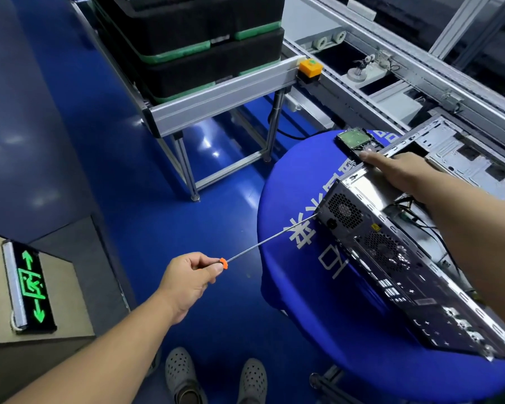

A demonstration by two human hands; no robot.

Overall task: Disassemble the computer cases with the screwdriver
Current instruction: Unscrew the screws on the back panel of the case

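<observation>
A computer case point(391, 258) lies on its side on a round table under a blue cloth point(289, 199), its rear panel with two fan grilles facing me. My left hand point(187, 281) grips the orange-tipped handle of a long thin screwdriver point(268, 240). The shaft's tip meets the case's rear upper-left corner. My right hand point(397, 170) rests flat on the case's top edge with its fingers straight. A hard drive point(354, 141) lies on the cloth just beyond those fingers.
A second, opened metal chassis point(464, 153) sits behind the case at the right. Stacked black and green trays point(193, 39) rest on an aluminium frame stand point(216, 106). A conveyor line with an orange button box point(310, 68) runs at the back. A lit exit sign point(31, 287) lies at the left.
</observation>
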